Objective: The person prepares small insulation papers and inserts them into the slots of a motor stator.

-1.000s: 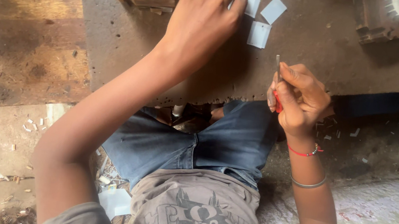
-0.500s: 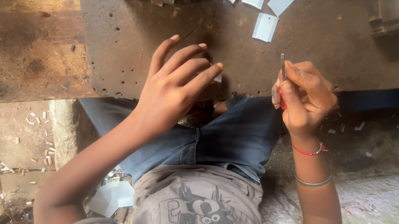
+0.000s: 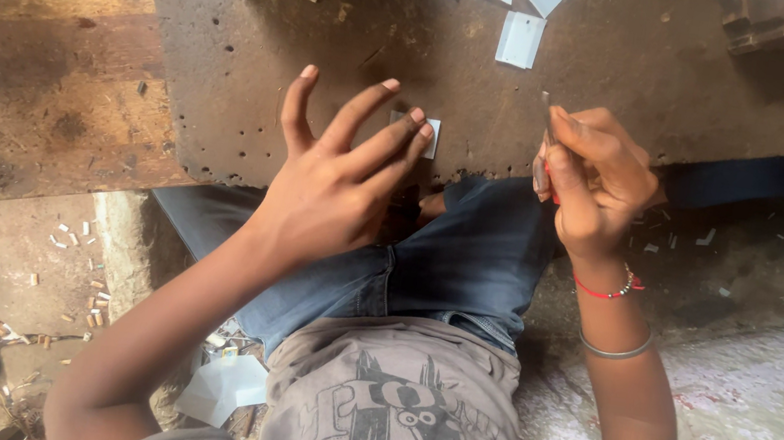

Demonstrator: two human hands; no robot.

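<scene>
My left hand (image 3: 335, 192) hovers spread, holding nothing, fingertips just above a small white paper slip (image 3: 428, 137) lying flat at the near edge of the dark workbench (image 3: 259, 82); it looks thin, light and bendable, best pinched by an edge; my right hand (image 3: 595, 176) is closed around a slim metal tool (image 3: 543, 149), well right of the slip; similar paper pieces (image 3: 520, 39) lie farther back.

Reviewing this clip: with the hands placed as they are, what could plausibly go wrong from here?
The left hand has only its fingertips on the small white piece near the worktop's edge; it might slip off onto the lap. The right hand pinches a thin metal tool pointing upward, close to the left fingers, so a poke seems possible.
</scene>
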